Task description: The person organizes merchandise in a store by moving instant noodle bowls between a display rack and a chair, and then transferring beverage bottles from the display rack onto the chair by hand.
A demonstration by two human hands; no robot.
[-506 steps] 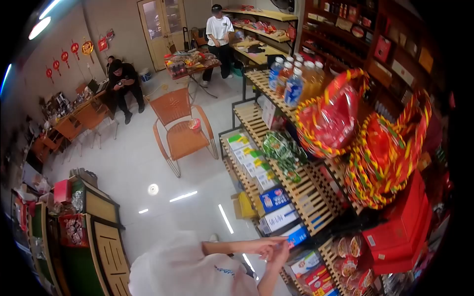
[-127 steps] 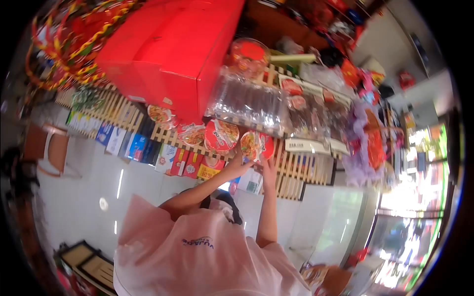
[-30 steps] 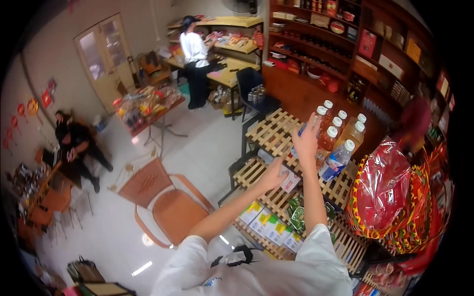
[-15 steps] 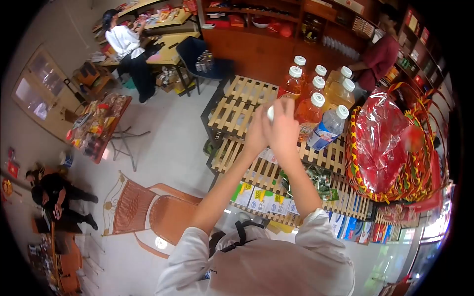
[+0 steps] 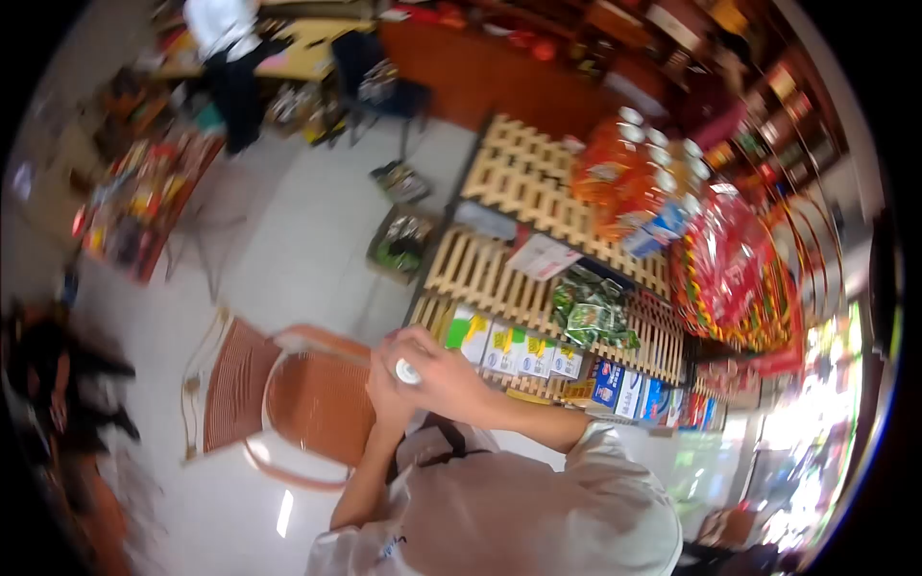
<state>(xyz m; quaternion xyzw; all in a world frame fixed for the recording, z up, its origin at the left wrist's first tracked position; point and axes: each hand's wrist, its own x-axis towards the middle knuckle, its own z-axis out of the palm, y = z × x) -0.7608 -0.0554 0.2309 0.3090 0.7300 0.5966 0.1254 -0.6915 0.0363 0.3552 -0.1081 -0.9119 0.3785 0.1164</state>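
Note:
Close in front of my body, both hands are closed together round a white-capped bottle (image 5: 408,372). Only its cap shows clearly; the fingers hide the body. My left hand (image 5: 386,396) wraps it from the left, and my right hand (image 5: 444,372) covers it from the right. Farther off, on the top slatted shelf, stands a group of orange drink bottles (image 5: 607,178) with white caps. Beside them is a bottle with a blue label (image 5: 656,230).
A slatted wooden rack (image 5: 523,163) steps down toward me, bearing green packets (image 5: 591,312) and juice cartons (image 5: 501,348). Red-wrapped baskets (image 5: 730,269) stand at right. A brown chair (image 5: 317,408) is at left. Other people are at the back and left.
My hands have come back from above the rack to near my body, with the white-capped bottle between them. The view has shifted and blurred.

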